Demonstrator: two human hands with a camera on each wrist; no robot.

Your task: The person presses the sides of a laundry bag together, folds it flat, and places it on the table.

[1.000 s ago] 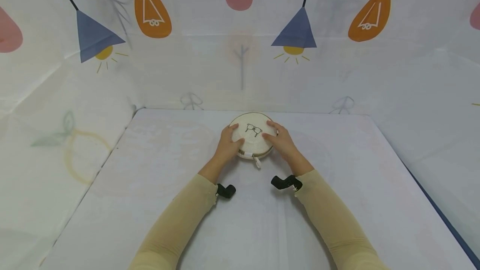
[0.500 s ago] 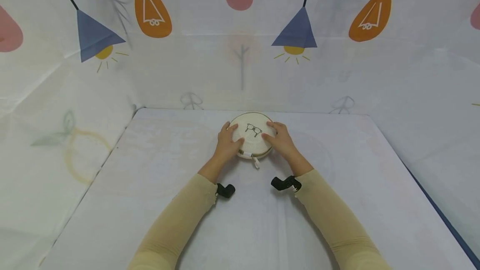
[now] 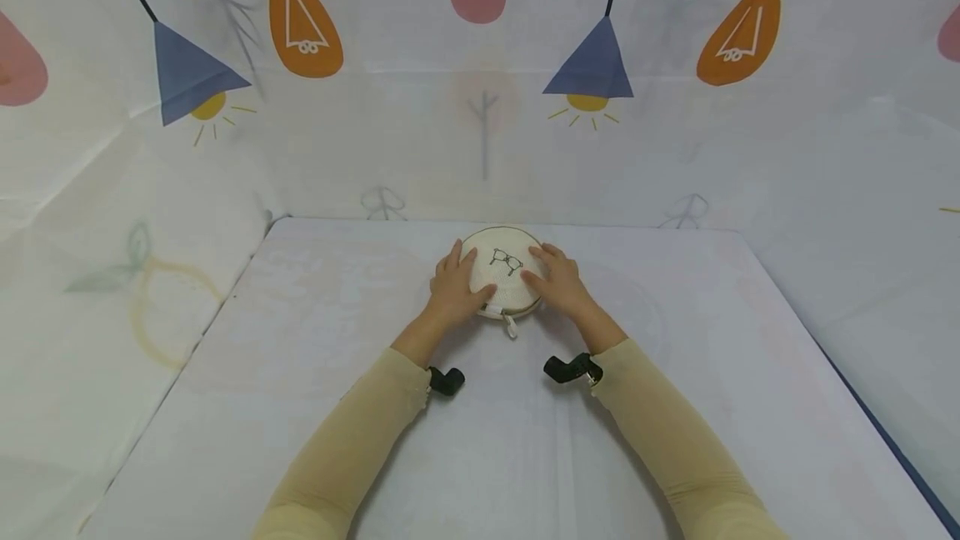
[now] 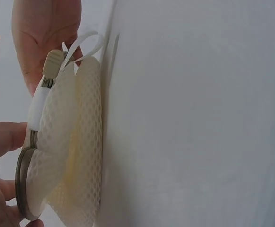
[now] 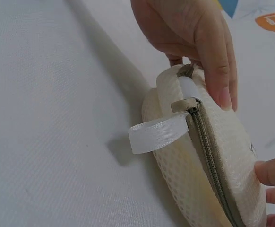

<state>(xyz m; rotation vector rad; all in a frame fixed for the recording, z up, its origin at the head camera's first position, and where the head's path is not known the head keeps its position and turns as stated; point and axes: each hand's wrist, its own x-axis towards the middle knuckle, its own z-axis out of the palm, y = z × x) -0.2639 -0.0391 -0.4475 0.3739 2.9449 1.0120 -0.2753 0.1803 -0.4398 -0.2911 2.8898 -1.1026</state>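
A round cream mesh laundry bag [image 3: 504,288] with a glasses drawing on its top face sits near the back of the table. My left hand [image 3: 452,292] holds its left side, fingers spread along the rim and thumb on the front of the top. On the opposite side my right hand [image 3: 567,286] grips the edge, with thumb and forefinger on the top face. A zipper [image 5: 208,156] runs round the bag's side, and a white ribbon loop [image 5: 158,135] sticks out at the front. Creased mesh [image 4: 69,123] shows along the side in the left wrist view. Some fingers are hidden behind the rim.
A white-covered table [image 3: 495,457] lies beneath, its back edge close behind the bag. Behind it hangs a white cloth backdrop [image 3: 420,140] printed with lamps and bulbs. A black camera mount [image 3: 447,382] juts inward from the left wrist, and another mount [image 3: 570,367] from the right.
My left hand has slid a little over the bag's edge, its thumb moving right and its fingers spreading. My right fingers have shifted slightly left. The bag stays nearly in place.
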